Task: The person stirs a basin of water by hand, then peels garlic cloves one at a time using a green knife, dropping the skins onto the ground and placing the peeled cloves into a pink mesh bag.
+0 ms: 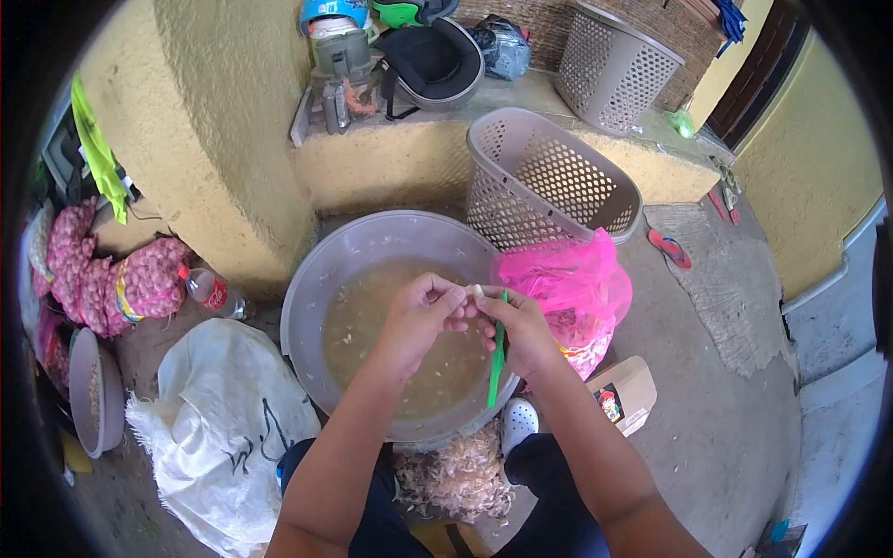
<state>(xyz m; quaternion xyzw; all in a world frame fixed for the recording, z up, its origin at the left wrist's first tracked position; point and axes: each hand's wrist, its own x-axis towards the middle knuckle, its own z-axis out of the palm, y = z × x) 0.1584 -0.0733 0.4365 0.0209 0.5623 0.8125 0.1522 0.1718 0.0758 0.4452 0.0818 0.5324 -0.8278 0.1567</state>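
- White clove up in the fingertips, above the basin, a little right of its middle; apparently in the middle of being stripped of skin.
- Right hand: thumb and forefinger drawn together on the clove, other fingers curled round a green tool, perhaps a knife. Keep that pinch steady but light, to avoid bruising.
- Left hand: half curled, thumb and fingertips nearly together, just beside the clove. Cannot tell of any hold there. Probably best used for catching a loose edge and drawing it away, not for squeezing.
- Tool slanting down and near from the right palm. Cutting edge not visible; keep it turned away from the left fingertips.
- Below, cloudy water in the basin. Work well inside the rim, so as to lose nothing over the side.
- Skins heaped on the ground, just near of the basin. Better to shed loose bits there than into the water.
- To the right, beside the basin, a pink bag. Avoid snagging it with the right wrist.
- To the left, a white sack, with a bottle just beyond. Keep the left elbow tucked in.
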